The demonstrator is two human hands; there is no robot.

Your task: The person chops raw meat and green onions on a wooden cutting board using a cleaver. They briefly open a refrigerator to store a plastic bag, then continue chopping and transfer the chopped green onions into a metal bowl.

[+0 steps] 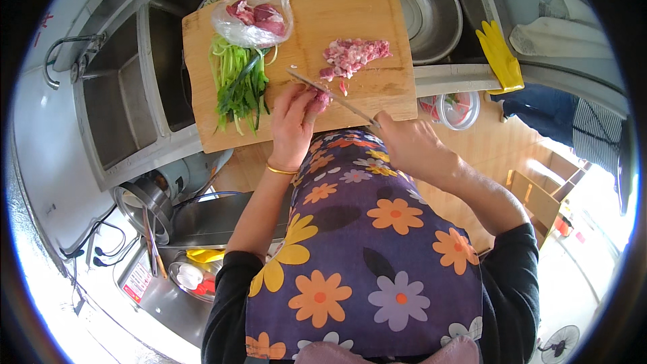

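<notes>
My left hand [294,124] presses a piece of raw meat [319,101] against the wooden cutting board [349,5] near its front edge. In my right hand [412,144] is the handle of a kitchen knife [349,105], its blade slanting across the board right beside that meat. Diced raw meat [354,56] lies in a heap at the right of the board, with a small scrap in front of it. Left of my left hand rests a bunch of green leafy stalks [240,83]. Behind the greens, more raw meat [259,16] sits in a clear plastic bag [227,28].
The board spans a steel sink [119,86] with a tap [53,68] at left. A large metal basin [440,10] is behind the board's right side. Yellow rubber gloves [499,58] drape over the sink edge. A clear plastic tub [460,110] stands below, at right.
</notes>
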